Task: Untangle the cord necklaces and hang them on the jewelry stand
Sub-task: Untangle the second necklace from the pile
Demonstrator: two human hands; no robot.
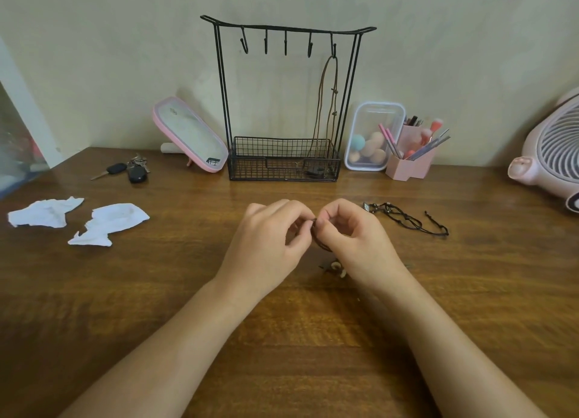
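A black wire jewelry stand (223, 82) with several hooks and a mesh basket stands at the back of the wooden table. One brown cord necklace (322, 104) hangs from its rightmost hook, its pendant down in the basket. At the table's middle, my left hand (266, 242) and my right hand (354, 239) meet fingertip to fingertip, both pinching a dark cord necklace (317, 233); its pale pendant (336, 266) lies under my right wrist. A black beaded cord necklace (407, 220) lies loose on the table to the right.
Two crumpled white tissues (78, 220) lie at the left, with car keys (125, 170) behind them. A pink mirror (188, 135) leans left of the stand. A clear box of sponges (372, 138), a pink brush holder (410, 157) and a pink fan (551, 148) stand at the right.
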